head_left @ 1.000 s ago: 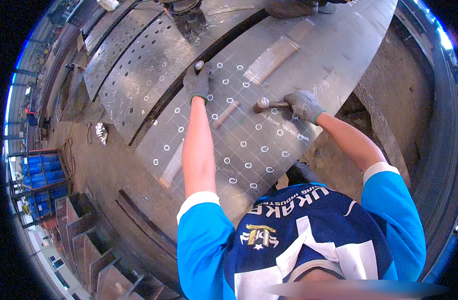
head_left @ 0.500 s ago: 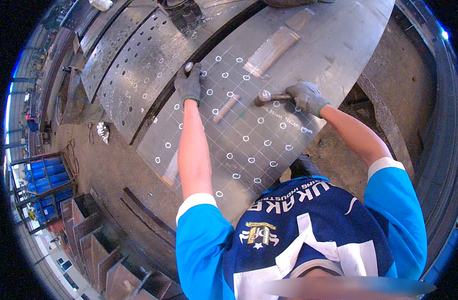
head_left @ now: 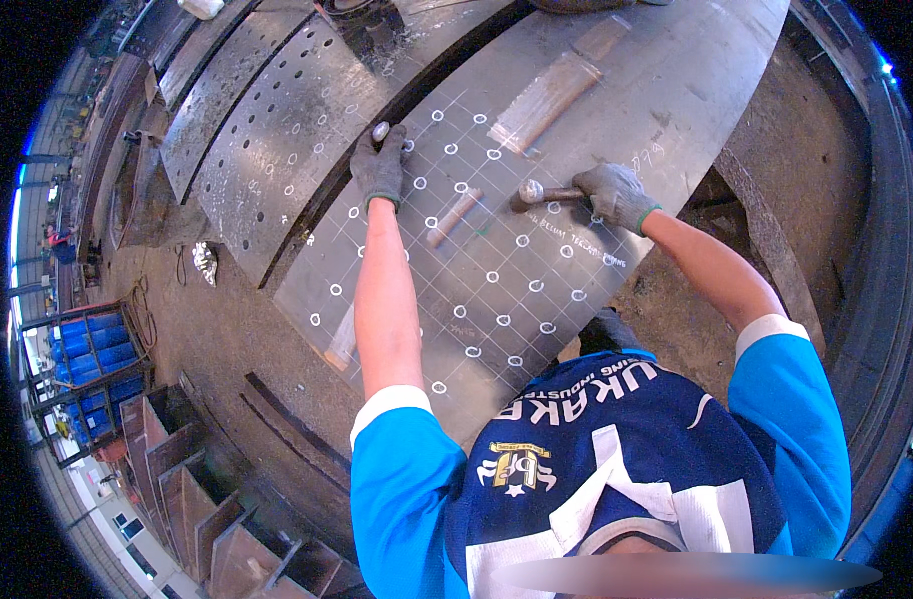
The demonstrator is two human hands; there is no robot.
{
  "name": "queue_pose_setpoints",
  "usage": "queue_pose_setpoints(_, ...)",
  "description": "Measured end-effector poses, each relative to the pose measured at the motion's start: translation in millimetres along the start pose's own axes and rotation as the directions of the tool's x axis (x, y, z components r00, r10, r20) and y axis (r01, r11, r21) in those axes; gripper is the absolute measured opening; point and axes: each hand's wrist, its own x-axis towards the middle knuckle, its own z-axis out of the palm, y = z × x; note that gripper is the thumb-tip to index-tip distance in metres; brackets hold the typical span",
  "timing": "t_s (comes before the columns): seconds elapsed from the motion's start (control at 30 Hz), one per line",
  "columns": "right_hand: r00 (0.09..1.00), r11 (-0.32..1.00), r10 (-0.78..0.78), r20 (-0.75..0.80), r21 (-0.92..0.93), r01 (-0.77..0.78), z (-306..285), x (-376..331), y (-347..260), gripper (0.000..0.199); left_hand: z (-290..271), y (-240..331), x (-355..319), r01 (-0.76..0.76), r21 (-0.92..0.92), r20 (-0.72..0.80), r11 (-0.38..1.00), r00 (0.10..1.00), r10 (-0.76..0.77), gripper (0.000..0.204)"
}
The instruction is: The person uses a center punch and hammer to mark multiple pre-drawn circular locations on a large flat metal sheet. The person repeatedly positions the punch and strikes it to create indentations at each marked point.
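Observation:
My left hand [head_left: 380,172], in a grey glove, is closed around a steel punch [head_left: 380,131]. Only its shiny round end shows above the fingers; its lower part is hidden. Also gloved in grey, my right hand [head_left: 616,197] grips the handle of a hammer [head_left: 532,192]. The hammer head is held low over the plate, apart from the punch; whether it touches the metal I cannot tell. Beneath both hands lies a large grey steel plate [head_left: 521,299], marked with thin grid lines and white chalk circles. My left hand is by its far left edge.
Brownish strips [head_left: 546,98] lie on the plate, with a smaller strip [head_left: 455,218] between my hands. Past a dark gap is another plate [head_left: 277,150] with rows of holes. Blue cylinders [head_left: 97,364] stand in a rack at left, above steel compartments [head_left: 192,499].

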Motion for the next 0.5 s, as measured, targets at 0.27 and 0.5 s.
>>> queue_pose_setpoints(0.27,1.000,1.000,0.000,-0.005,-0.001,0.000,0.6,1.1,-1.2,0.026,-1.5,9.4,-4.8,0.012,-0.006,0.017,1.000,1.000,-0.012,0.048)
queue_pose_setpoints(0.5,0.996,0.996,-0.088,0.015,0.016,0.088,9.6,4.0,16.0,0.026,-0.9,13.8,-5.2,0.034,0.092,0.029,0.995,0.999,-0.037,0.050)
